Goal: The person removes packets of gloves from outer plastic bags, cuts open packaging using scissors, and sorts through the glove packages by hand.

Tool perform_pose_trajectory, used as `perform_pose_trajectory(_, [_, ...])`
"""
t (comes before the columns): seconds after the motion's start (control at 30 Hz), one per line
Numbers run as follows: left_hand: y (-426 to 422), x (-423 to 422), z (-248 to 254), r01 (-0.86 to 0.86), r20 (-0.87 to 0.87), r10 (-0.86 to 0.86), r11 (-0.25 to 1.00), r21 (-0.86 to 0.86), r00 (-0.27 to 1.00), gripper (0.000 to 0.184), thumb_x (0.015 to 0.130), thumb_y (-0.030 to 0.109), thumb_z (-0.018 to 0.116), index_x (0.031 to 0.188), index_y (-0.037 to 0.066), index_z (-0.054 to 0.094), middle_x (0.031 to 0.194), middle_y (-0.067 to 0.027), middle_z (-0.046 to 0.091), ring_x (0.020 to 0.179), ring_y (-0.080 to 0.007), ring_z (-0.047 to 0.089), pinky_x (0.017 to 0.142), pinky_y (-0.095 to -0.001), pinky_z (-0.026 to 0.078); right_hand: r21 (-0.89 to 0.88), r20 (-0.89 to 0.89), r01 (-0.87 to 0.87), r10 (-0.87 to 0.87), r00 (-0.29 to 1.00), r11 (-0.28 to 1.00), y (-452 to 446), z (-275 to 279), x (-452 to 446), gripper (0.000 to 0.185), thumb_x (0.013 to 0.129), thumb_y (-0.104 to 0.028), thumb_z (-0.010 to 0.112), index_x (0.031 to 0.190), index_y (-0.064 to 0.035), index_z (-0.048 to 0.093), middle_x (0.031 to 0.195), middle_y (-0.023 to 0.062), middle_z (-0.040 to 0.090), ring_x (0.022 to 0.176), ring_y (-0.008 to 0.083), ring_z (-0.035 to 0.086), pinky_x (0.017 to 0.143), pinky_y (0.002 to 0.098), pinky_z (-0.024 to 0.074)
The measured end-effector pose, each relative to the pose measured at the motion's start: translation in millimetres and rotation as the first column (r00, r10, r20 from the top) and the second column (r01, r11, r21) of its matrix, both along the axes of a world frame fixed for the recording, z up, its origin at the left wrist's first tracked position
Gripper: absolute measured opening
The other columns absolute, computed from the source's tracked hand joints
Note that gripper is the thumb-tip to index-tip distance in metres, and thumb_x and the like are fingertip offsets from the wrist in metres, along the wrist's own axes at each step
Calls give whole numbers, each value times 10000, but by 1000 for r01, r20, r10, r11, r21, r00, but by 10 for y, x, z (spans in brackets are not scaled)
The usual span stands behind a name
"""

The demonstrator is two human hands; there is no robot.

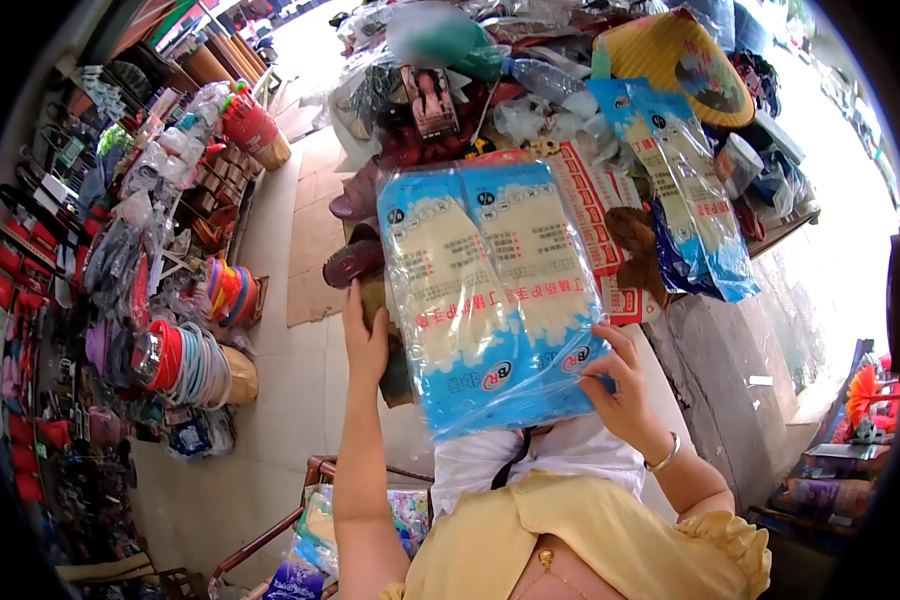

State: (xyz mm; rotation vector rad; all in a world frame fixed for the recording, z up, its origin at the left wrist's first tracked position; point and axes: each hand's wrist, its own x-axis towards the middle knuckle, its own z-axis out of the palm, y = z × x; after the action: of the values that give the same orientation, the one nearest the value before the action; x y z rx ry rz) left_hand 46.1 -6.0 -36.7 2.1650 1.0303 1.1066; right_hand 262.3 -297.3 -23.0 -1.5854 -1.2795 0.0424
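Note:
A clear plastic bag holding two blue-and-white glove packets lies in front of me, with red print across both packets. My right hand pinches the bag's lower right edge between thumb and fingers. At the bag's left side is my left hand, its fingers pointing up and apart, close to the edge; whether it touches the plastic is unclear. Under and behind the bag shows a red-and-white printed sheet. Another blue glove packet rests on the pile to the right.
A yellow conical hat, a phone and a plastic bottle lie on the heaped goods behind. Shelves of goods and a hose coil stand left. A chair with packets is at lower left.

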Motion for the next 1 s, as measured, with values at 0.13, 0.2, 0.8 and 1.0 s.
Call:
perform_pose_trajectory(0.13, [656,333,-196,79,-208,-58,992,95,976,476,856,110,501,1288,-51,384,1387,-329,226,1272,-430,298,1034,-405,284,19,-147,21,-18,989,1000,-24,-12,21,158,685,1,686,793,-53,582,1237,171,477,1132,360,449,934,425,363])
perform_pose_trajectory(0.2, [824,436,-241,49,-257,-4,985,168,966,447,848,108,506,1249,-71,421,1337,-391,242,1257,-455,306,1019,-410,307,56,-144,43,-35,989,997,-7,-12,32,157,687,2,685,793,-53,583,1233,170,482,1125,357,456,930,422,366])
perform_pose_trajectory(0.8, [-1635,-285,-13,316,347,-154,821,-476,925,747,820,292,629,1390,37,217,1323,-151,376,1111,-262,460,894,-352,425,58,-335,810,-753,567,584,-706,17,1944,527,776,-201,670,1205,10,449,1169,177,502,1158,279,425,930,365,388])
perform_pose_trajectory(1.0, [-1597,-22,94,201,316,-15,798,-567,949,665,783,-99,459,1391,48,235,1339,-139,360,1119,-224,463,867,-302,437,-197,-688,589,-539,486,784,-664,9,1985,670,778,-267,691,1300,-3,365,1177,157,490,905,184,538,711,283,479])
